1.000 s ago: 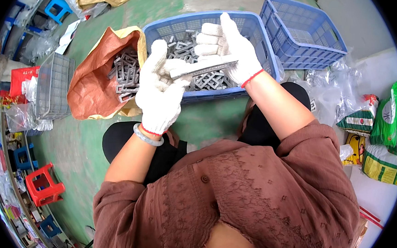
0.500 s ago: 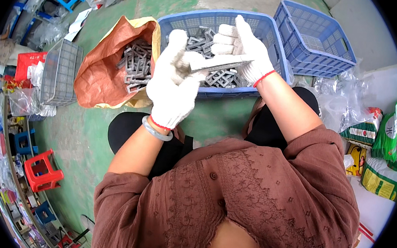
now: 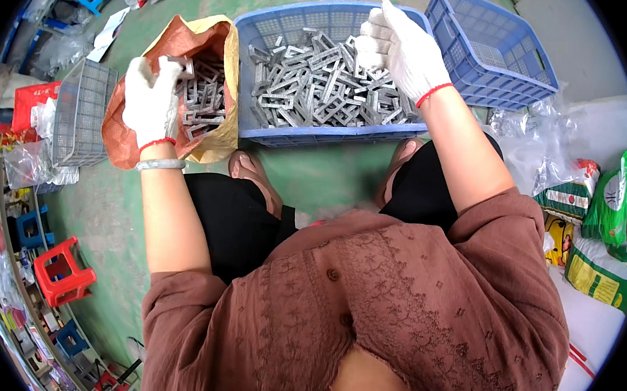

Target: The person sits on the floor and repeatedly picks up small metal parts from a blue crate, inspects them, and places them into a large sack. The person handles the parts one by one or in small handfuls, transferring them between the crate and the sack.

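My left hand (image 3: 151, 104), in a white knitted glove with a red cuff, is over the mouth of a woven sack (image 3: 230, 81) with an orange lining. A small grey metal frame piece (image 3: 186, 68) shows at its fingertips, mostly hidden by the hand. More such metal pieces (image 3: 205, 101) lie inside the sack. My right hand (image 3: 407, 53), gloved alike, hovers above the right side of a blue plastic crate (image 3: 288, 137). Its fingers are loosely bent and the thumb stands apart, with nothing visible in them. Many grey rectangular metal frames (image 3: 321, 80) are heaped in that crate.
Another blue crate (image 3: 513, 89) stands at the far right. A grey mesh crate (image 3: 83, 114) is left of the sack. Clear plastic bags (image 3: 532, 142) and printed sacks (image 3: 602, 274) lie at the right. A red stool (image 3: 64, 271) stands on the green floor.
My left hand has moved left from above the blue crate to the sack, carrying the metal frame piece away from my right hand. My right hand has lifted slightly away from me.
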### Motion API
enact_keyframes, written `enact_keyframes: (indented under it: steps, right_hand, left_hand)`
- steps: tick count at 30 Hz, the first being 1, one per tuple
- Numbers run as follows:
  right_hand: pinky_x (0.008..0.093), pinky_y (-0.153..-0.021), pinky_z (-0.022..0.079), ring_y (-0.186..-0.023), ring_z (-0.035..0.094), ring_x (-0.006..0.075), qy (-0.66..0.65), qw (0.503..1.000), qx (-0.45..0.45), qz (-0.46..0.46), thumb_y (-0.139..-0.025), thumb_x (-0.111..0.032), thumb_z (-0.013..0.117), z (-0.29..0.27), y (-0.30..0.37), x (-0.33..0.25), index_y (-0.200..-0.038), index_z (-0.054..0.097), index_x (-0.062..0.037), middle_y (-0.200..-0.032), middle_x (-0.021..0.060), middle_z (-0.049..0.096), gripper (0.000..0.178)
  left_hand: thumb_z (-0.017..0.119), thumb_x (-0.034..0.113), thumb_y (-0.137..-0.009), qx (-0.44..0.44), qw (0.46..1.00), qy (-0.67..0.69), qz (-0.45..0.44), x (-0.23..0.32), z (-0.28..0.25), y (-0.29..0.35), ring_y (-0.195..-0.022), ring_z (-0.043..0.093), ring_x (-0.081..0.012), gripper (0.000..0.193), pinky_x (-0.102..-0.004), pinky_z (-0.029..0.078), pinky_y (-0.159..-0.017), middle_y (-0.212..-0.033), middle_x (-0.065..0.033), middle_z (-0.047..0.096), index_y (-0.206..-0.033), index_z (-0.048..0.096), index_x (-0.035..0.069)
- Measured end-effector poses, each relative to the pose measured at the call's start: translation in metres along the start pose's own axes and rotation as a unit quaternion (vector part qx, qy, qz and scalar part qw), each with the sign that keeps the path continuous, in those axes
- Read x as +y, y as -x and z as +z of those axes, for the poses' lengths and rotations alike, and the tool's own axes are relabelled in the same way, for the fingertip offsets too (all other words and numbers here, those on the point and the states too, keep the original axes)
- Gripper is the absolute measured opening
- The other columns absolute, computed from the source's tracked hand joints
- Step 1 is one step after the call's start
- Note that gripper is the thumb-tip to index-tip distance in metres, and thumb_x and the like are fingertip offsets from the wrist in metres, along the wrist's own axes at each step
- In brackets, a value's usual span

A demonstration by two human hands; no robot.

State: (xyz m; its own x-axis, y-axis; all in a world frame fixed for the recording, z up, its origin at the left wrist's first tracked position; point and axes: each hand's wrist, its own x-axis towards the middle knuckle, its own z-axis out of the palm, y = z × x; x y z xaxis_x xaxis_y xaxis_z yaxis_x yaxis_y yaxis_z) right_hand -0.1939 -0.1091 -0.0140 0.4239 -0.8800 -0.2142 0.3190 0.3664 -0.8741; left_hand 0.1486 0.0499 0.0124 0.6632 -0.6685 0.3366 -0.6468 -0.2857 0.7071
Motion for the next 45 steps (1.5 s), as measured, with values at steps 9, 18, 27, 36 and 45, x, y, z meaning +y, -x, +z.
enact_keyframes:
  steps: [9,18,27,36,45]
  right_hand:
    - [0.0279,-0.046,0.038,-0.055,0.048,0.0112,0.28,0.946,-0.044,0.157,-0.093,-0.02,0.068,-0.022,-0.048,0.039,-0.106,0.062,-0.0046,-0.071,0.0004,0.053,0.021]
    - [0.0445,-0.067,0.056,-0.077,0.07,0.0306,0.694,0.591,-0.317,0.261,-0.082,-0.03,0.076,-0.025,-0.134,0.18,-0.117,0.071,-0.0059,-0.105,0.0196,0.072,0.043]
    - [0.0434,-0.083,0.058,-0.098,0.072,0.0334,0.749,0.529,-0.334,0.219,-0.073,-0.039,0.08,0.028,-0.146,0.241,-0.112,0.072,0.0009,-0.109,0.0198,0.073,0.057]
    - [0.0402,-0.086,0.056,-0.103,0.071,0.025,0.804,0.389,-0.37,0.255,-0.087,-0.041,0.068,0.028,-0.173,0.312,-0.112,0.076,-0.0178,-0.121,0.0065,0.071,0.035]
    - [0.0431,-0.083,0.057,-0.101,0.072,0.0312,0.773,0.52,-0.238,0.275,-0.088,-0.027,0.065,0.029,-0.183,0.282,-0.113,0.072,-0.005,-0.111,0.0177,0.073,0.034]
  left_hand:
    - [0.077,0.026,-0.088,-0.106,0.975,0.193,0.017,0.04,0.022,0.036,-0.11,0.063,-0.0205,0.059,-0.0314,0.048,-0.097,-0.122,-0.0165,0.066,-0.131,0.056,-0.008]
    - [0.081,0.016,-0.084,-0.138,0.966,0.22,-0.003,0.058,0.025,0.05,-0.105,0.066,-0.0188,0.055,-0.0303,0.054,-0.091,-0.125,-0.015,0.066,-0.13,0.059,-0.004]
    - [0.072,0.003,-0.089,-0.159,0.973,0.164,-0.037,0.056,0.005,0.042,-0.114,0.061,-0.0215,0.048,-0.0335,0.052,-0.096,-0.134,-0.0154,0.06,-0.134,0.056,-0.005]
    - [0.063,-0.003,-0.093,-0.197,0.971,0.136,-0.009,0.054,-0.007,0.039,-0.126,0.056,-0.0273,0.048,-0.0377,0.048,-0.103,-0.142,-0.0193,0.053,-0.138,0.05,-0.009]
    - [0.062,-0.003,-0.092,-0.199,0.969,0.148,-0.008,0.054,-0.007,0.037,-0.126,0.056,-0.0282,0.05,-0.0395,0.045,-0.106,-0.142,-0.0208,0.053,-0.139,0.049,-0.01]
